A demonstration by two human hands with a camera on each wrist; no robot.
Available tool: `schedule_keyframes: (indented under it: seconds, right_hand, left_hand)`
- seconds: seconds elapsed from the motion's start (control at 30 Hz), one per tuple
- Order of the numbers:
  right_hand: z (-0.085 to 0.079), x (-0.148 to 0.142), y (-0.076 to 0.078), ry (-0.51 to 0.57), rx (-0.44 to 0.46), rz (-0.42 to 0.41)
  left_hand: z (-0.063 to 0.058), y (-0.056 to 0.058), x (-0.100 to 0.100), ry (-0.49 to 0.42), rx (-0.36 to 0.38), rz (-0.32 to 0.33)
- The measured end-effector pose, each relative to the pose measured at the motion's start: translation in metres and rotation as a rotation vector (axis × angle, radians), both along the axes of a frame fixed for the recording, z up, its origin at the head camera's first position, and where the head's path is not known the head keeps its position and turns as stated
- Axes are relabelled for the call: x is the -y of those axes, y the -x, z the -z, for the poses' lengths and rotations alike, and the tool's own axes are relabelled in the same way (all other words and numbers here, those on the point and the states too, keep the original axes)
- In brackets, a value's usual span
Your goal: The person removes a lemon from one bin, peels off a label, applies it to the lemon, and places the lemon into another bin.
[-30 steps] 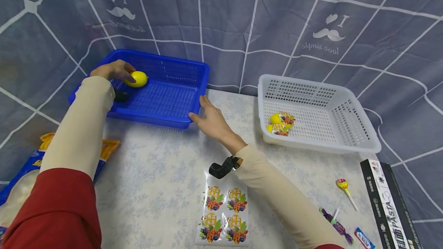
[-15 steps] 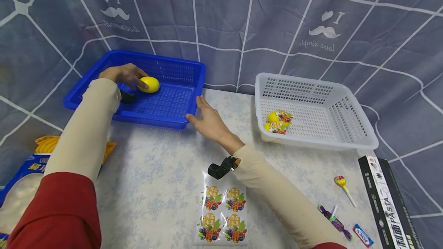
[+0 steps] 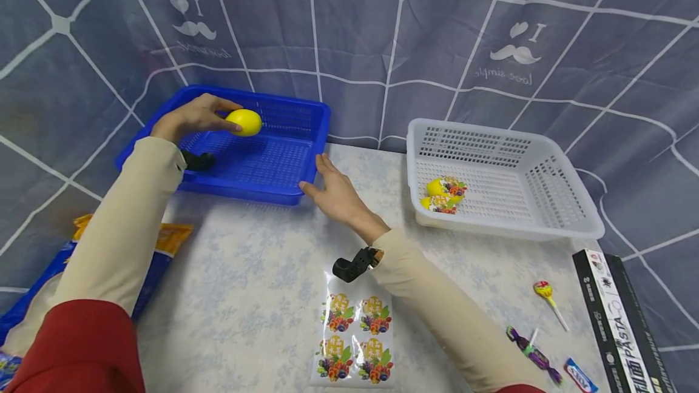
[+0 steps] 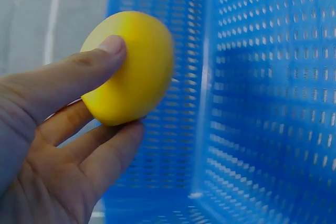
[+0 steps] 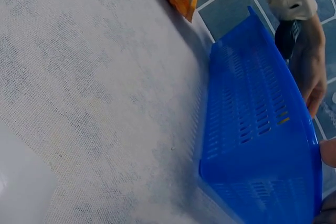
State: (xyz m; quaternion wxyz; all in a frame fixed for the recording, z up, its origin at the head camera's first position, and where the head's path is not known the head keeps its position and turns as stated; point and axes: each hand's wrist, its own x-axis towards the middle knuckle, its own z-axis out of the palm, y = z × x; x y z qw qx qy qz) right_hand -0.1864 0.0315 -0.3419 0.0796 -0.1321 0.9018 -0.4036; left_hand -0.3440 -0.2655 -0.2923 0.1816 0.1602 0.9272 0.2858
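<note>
A smooth yellow lemon is held between the thumb and fingers of my left hand, over the blue basket. In the left wrist view, the thumb presses one side of the lemon and the fingers support it from below. My right hand touches the right end of the blue basket, its fingers fairly straight against the rim. In the right wrist view, only parts of that hand show at the basket's rim.
A white basket at the right holds yellow fruit bearing stickers. A sticker sheet lies in front. A lollipop, wrapped candies and a pasta box lie at right; a blue-orange bag is at left.
My left hand has taken the lemon up and to the right inside the blue basket. The right hand has stayed at the basket's right end.
</note>
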Motion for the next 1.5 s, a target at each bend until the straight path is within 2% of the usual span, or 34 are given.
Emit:
schedule_keyframes:
  seconds: [0.13,0.3,0.4,0.6,0.83,1.0,1.17,1.3,1.5]
  right_hand:
    - [-0.001,-0.001,0.000,-0.001,-0.001,-0.001]
    - [-0.001,-0.002,-0.001,0.005,-0.007,-0.002]
    - [0.000,-0.003,-0.001,0.009,-0.008,-0.002]
    - [-0.001,-0.004,-0.003,0.024,-0.004,-0.010]
    - [0.001,-0.011,-0.003,0.052,-0.021,-0.004]
    - [-0.003,-0.023,-0.010,0.085,-0.044,0.002]
    - [-0.006,-0.044,-0.020,0.152,-0.081,-0.008]
    - [-0.004,-0.061,-0.029,0.277,-0.069,-0.041]
    - [0.001,-0.080,-0.038,0.480,-0.069,-0.115]
  left_hand:
    - [-0.015,-0.015,-0.004,-0.005,-0.069,0.042]
    - [-0.029,-0.037,-0.015,-0.056,-0.163,0.076]
    - [-0.032,-0.052,-0.024,-0.103,-0.191,0.104]
    - [-0.033,-0.082,-0.042,-0.194,-0.186,0.165]
    - [-0.035,-0.107,-0.062,-0.287,-0.208,0.218]
    - [-0.032,-0.123,-0.076,-0.372,-0.175,0.262]
    - [-0.023,-0.135,-0.098,-0.431,-0.138,0.340]
    - [-0.012,-0.139,-0.117,-0.464,-0.101,0.390]
    - [0.005,-0.144,-0.142,-0.477,-0.087,0.443]
